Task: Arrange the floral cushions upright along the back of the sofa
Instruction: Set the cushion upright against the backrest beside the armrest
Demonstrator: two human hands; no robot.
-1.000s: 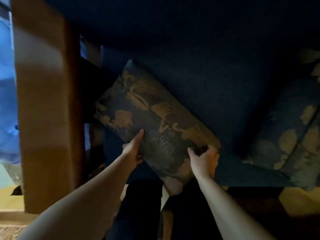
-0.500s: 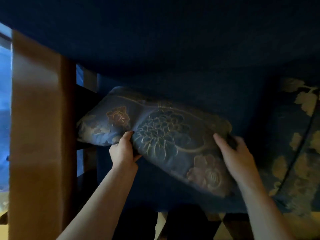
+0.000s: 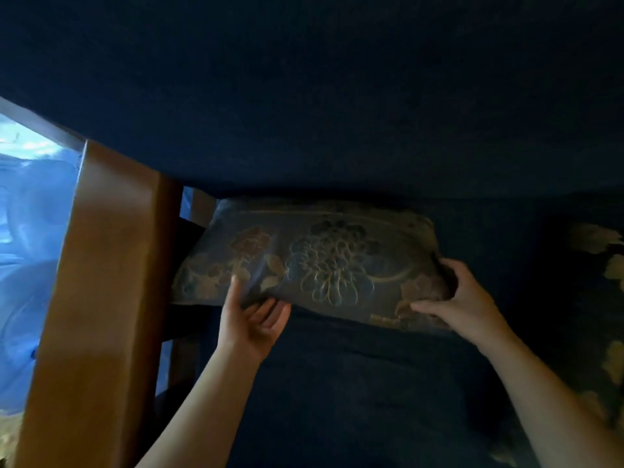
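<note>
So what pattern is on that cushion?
Gold flowers on dark blue, on the cushion, head view.

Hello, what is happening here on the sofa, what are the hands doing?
A person is setting a floral cushion against the dark blue sofa back, beside the wooden armrest. The right hand grips the cushion's right end; the left hand is open, fingers under its lower edge. Another floral cushion lies at the far right, not yet arranged.
</note>
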